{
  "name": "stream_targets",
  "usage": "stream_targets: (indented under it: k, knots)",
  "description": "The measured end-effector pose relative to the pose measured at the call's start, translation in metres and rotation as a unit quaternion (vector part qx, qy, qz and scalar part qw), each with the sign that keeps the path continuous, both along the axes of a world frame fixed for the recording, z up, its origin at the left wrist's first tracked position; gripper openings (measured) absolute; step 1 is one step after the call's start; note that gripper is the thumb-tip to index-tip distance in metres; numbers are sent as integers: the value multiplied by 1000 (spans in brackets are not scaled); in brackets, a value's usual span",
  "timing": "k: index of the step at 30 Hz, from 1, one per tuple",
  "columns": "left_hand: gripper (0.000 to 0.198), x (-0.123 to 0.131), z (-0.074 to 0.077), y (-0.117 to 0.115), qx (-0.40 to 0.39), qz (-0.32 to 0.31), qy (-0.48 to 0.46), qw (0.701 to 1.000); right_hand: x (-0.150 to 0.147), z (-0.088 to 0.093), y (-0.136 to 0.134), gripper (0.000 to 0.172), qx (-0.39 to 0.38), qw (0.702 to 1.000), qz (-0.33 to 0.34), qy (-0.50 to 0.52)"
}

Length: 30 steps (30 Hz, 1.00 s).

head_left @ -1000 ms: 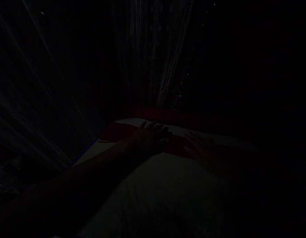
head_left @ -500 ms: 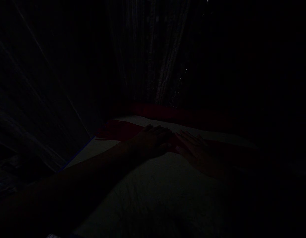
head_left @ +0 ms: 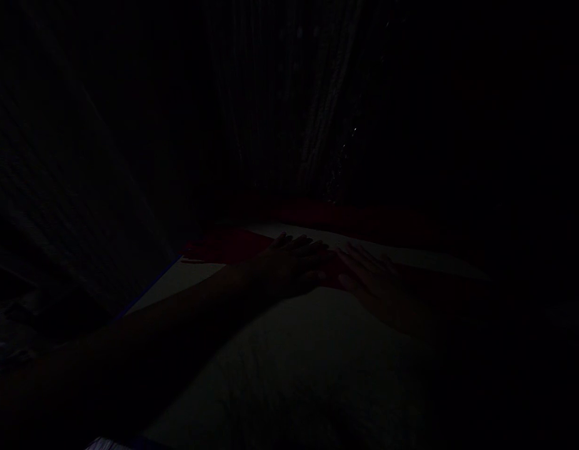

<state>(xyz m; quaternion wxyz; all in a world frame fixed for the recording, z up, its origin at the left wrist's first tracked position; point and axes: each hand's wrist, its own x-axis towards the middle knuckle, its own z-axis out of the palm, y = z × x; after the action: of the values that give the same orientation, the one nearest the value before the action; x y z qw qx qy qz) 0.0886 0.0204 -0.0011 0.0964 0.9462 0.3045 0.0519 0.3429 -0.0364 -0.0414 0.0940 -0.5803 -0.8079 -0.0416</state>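
The scene is very dark. My left hand [head_left: 289, 265] lies flat, fingers apart, on a dark red band of cloth [head_left: 224, 247] that crosses a pale sheet [head_left: 299, 362]. My right hand [head_left: 371, 281] rests flat beside it on the same red band, fingers spread, its fingertips close to those of the left hand. Neither hand grips anything that I can make out.
A hanging curtain [head_left: 289, 112] with vertical folds stands behind the pale surface. A slanted netting or fabric wall [head_left: 59, 206] rises on the left. Another dark red strip [head_left: 355, 219] runs along the far edge. The right side is black.
My right hand slid left towards my left hand; the gap between them has closed. The left hand has stayed almost still. The picture has grown darker.
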Motion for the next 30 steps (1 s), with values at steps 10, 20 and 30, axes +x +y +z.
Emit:
stream_targets:
  k: [10, 20, 30]
  knots:
    - [63, 1, 1, -1, 0, 3, -2, 1000, 2, -4, 5, 68, 11, 1000, -16, -8]
    - [62, 3, 2, -2, 6, 8, 5, 1000, 9, -8, 7, 67, -12, 1000, -8, -4]
    - [54, -4, 14, 2, 60, 24, -55, 996, 1, 2, 10, 66, 49, 997, -12, 62]
